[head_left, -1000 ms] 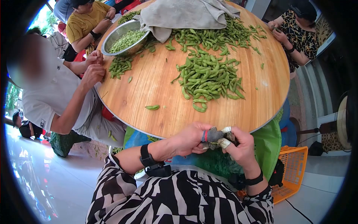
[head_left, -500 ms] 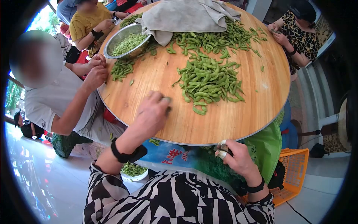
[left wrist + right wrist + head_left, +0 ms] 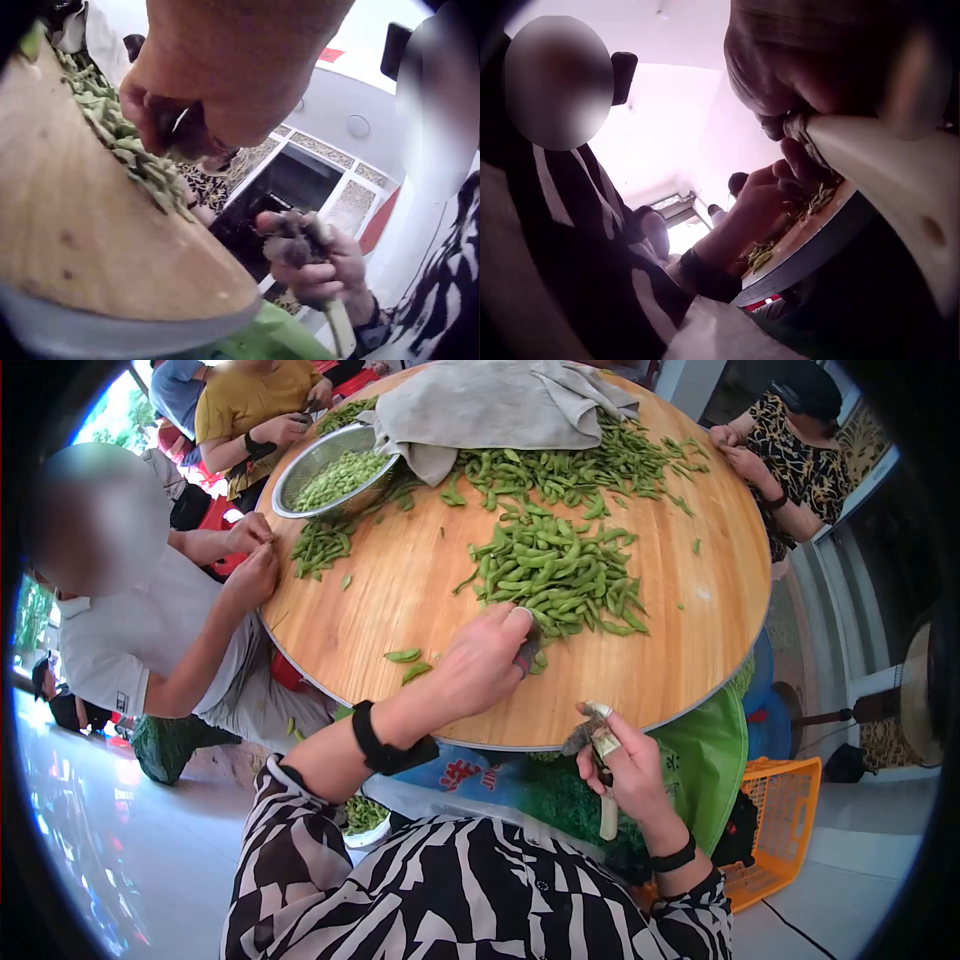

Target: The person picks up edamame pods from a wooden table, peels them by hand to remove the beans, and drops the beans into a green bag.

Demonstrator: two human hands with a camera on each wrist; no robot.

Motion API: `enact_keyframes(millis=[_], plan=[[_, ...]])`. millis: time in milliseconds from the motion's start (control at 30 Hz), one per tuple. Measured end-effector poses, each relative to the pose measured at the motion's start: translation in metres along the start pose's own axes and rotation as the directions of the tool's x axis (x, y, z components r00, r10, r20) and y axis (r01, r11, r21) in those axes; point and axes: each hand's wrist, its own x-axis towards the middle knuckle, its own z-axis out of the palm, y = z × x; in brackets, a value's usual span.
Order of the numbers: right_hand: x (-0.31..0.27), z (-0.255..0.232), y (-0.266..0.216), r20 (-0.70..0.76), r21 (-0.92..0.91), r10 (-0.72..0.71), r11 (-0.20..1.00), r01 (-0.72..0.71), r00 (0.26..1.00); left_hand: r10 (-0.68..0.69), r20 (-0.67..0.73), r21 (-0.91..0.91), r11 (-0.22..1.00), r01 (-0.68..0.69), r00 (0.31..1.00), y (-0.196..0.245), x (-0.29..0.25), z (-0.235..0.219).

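Note:
My left hand (image 3: pixel 480 665) reaches over the round wooden table (image 3: pixel 390 580), fingers bent down at the front edge of a heap of green soybean pods (image 3: pixel 550 565). A dark cover is on one finger. One pod (image 3: pixel 540 661) shows right beside the fingertips; I cannot tell if they pinch it. My right hand (image 3: pixel 625 765), at the table's front edge, grips a small tool by its pale handle (image 3: pixel 877 142), which has a hole near the end. Its working end is hidden in the hand. Wraps cover the right thumb and fingers. Two pods (image 3: pixel 408 663) lie left of my left hand.
A metal colander (image 3: pixel 335 472) of shelled beans stands at the back left, beside a grey cloth (image 3: pixel 480 410) over more pods. People sit left and right, hands at the table rim. An orange crate (image 3: pixel 780 820) and a fan (image 3: pixel 915 680) stand at right.
My left hand has parted from my right hand, gone left over the table, then right to the heap. A second pod now lies beside the single one. The right hand's tool handle now points down.

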Motion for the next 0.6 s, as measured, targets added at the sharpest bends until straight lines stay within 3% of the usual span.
enact_keyframes(millis=[33,67,100,167,200,267,400,467,600], plan=[[0.002,0.001,-0.003,-0.013,0.031,-0.029,0.999,0.029,1.000,-0.150,0.125,-0.309,0.934,0.182,0.981,0.009,-0.001,-0.009],[0.003,0.002,-0.007,-0.024,0.058,-0.056,0.997,0.057,0.998,-0.249,0.289,-0.555,0.743,0.374,0.924,0.017,-0.002,-0.015],[0.005,0.003,-0.010,-0.032,0.056,-0.054,0.997,0.056,0.998,-0.242,0.292,-0.560,0.741,0.371,0.925,0.024,-0.004,-0.017],[0.008,0.008,-0.015,-0.039,0.108,-0.098,0.989,0.101,0.994,-0.221,0.513,-0.750,0.354,0.558,0.830,0.034,-0.009,-0.019],[0.010,0.011,-0.015,-0.026,0.148,-0.094,0.984,0.097,0.995,-0.217,0.517,-0.750,0.352,0.560,0.828,0.036,-0.012,-0.015],[0.009,0.012,-0.013,0.003,0.204,-0.093,0.975,0.091,0.996,-0.158,0.490,-0.853,0.113,0.509,0.857,0.041,-0.017,-0.007],[0.008,0.015,-0.011,0.013,0.277,-0.101,0.956,0.093,0.995,-0.199,0.490,-0.862,0.037,0.506,0.849,0.044,-0.019,-0.002],[0.007,0.016,-0.011,0.031,0.275,-0.105,0.957,0.093,0.994,-0.266,0.443,-0.862,0.135,0.488,0.856,0.047,-0.020,-0.003],[0.006,0.020,-0.012,0.014,0.258,-0.128,0.959,0.120,0.992,-0.269,0.428,-0.860,0.172,0.481,0.863,0.052,-0.022,-0.006]])
